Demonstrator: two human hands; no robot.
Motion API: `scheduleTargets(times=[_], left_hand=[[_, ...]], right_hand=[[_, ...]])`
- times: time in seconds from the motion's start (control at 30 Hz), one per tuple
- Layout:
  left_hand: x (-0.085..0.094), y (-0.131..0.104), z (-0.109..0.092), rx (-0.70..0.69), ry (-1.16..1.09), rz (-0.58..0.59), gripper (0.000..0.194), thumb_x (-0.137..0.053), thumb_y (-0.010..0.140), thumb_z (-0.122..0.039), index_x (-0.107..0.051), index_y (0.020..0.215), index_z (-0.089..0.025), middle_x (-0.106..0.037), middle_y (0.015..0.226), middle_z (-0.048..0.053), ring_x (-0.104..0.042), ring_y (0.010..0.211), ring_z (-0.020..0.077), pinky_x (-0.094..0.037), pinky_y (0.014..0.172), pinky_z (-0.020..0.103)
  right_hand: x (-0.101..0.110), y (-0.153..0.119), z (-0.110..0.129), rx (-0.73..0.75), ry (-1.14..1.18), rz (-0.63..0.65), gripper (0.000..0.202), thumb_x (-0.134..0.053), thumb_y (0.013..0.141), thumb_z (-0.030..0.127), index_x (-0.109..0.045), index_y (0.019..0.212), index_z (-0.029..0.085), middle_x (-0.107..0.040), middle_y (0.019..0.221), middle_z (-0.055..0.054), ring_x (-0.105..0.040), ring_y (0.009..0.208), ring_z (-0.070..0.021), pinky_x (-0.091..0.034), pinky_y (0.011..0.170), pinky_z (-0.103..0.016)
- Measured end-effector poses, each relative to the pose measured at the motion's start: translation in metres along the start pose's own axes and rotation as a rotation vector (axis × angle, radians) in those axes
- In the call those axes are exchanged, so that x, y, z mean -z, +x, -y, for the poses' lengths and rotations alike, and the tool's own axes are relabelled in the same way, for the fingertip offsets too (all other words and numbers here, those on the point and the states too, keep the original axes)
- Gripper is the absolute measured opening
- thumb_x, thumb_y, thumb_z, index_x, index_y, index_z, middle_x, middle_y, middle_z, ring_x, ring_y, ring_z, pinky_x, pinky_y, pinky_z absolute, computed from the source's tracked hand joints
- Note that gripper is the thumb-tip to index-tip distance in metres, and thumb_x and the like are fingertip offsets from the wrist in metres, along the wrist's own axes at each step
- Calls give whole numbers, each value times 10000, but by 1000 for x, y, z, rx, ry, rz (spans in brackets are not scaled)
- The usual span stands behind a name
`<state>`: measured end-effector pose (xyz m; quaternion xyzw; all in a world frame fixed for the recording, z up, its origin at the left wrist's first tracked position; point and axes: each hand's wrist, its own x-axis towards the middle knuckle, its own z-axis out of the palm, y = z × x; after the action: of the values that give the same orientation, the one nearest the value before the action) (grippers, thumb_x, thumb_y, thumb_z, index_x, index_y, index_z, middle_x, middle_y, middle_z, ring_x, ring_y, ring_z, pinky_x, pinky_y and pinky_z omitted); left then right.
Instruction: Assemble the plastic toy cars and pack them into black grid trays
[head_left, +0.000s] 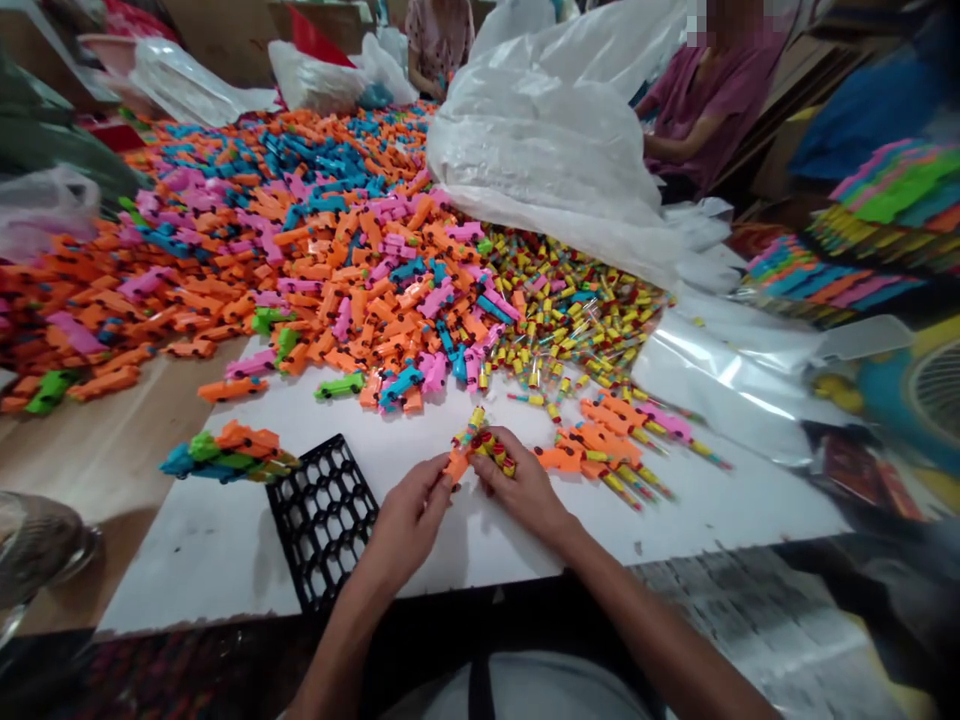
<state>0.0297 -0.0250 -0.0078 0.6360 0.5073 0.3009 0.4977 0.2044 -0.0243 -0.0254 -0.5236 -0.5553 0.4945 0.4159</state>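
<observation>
A: At lower centre of the frame, both hands meet over the white worktop [225, 540]. Left hand [409, 515]: fingers pinched shut on an orange toy car [456, 463]. Right hand [525, 490]: fingers closed around a bundle of candy tubes [491, 448], yellow and red, fanned upward.

B: Car and tubes touching?

A: Yes, they meet between the two sets of fingertips. Whether a tube is seated in the car cannot be told; the contact is hidden.

B: Surroundings?

A: Black honeycomb tray [322, 515] just left of the left hand. Paired cars with tubes [607, 450] lie right of the right hand. Loose tube pile [577, 320] and big car heap [300, 250] fill the middle of the frame; white plastic bag [555, 150] above them. Another person in a purple shirt [697, 100] sits at upper right.

B: Risks?

A: Judgement only: the right hand holds several tubes at once, so a loosened grip could spill them into the finished group and mix sorted with unsorted. A skewed push could also pop the small car from the left pinch.
</observation>
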Motion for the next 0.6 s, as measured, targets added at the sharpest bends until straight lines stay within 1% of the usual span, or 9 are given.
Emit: scheduleTargets(times=[0.07,0.13,0.23,0.3,0.37,0.43,0.5,0.53,0.6], left_hand=[[-10,-3,3,-36,60,-97,361,-495,888,-403,-581,1175,-202,-647,1127,85,-616,987,193,-492,879,340],[-17,-3,6,-28,77,-159,318,-511,888,-408,-609,1112,-205,-659,1071,73,-612,976,191,-481,885,336],[-19,-1,6,-14,27,-141,261,-527,880,-400,-653,1021,-219,-675,992,43,-616,922,178,-478,852,310],[-16,-1,4,-5,-22,-126,254,-553,862,-396,-668,1010,-226,-680,977,32,-611,926,177,-467,861,303],[-13,-2,2,34,-69,-137,262,-572,846,-405,-677,1004,-224,-683,948,27,-607,897,176,-464,846,298],[-10,-3,1,63,-106,-134,264,-587,835,-411,-684,986,-218,-682,924,25,-600,863,172,-461,821,291],[-8,-4,0,62,-125,-116,256,-591,834,-405,-686,975,-214,-678,928,26,-592,863,168,-451,812,284],[-7,-5,-1,54,-125,-107,251,-589,836,-399,-685,975,-213,-674,924,25,-589,862,166,-447,806,281],[-6,-8,-3,29,-98,-94,237,-583,843,-382,-685,973,-212,-657,889,20,-583,846,160,-439,788,274]], right_hand=[[-6,-7,0,31,-38,-29,254,-536,897,444,-553,1024,224,-567,722,32,-542,615,-125,-461,608,-242],[-8,-11,-2,16,-33,-24,257,-551,889,440,-551,1025,222,-564,711,32,-533,604,-124,-454,590,-239],[-2,-11,-4,-102,78,-50,319,-560,882,469,-529,1089,230,-524,639,59,-481,503,-108,-414,498,-223],[5,-8,-3,-119,91,-87,319,-560,882,485,-540,1071,229,-520,614,61,-480,490,-107,-413,497,-223],[14,-5,0,-63,34,-77,280,-558,889,467,-564,1027,224,-557,648,43,-526,550,-119,-445,561,-235],[21,-5,5,40,-76,-23,239,-571,893,420,-577,1033,226,-624,798,4,-588,704,-142,-471,678,-256],[25,-7,9,134,-214,40,192,-572,903,370,-582,1031,228,-639,933,-20,-597,833,-157,-461,754,-265],[27,-9,10,164,-272,67,171,-568,909,353,-581,1025,228,-639,956,-25,-595,855,-161,-455,761,-266],[28,-13,11,193,-336,110,142,-556,923,331,-581,1014,226,-642,940,-28,-598,847,-163,-453,742,-264]])
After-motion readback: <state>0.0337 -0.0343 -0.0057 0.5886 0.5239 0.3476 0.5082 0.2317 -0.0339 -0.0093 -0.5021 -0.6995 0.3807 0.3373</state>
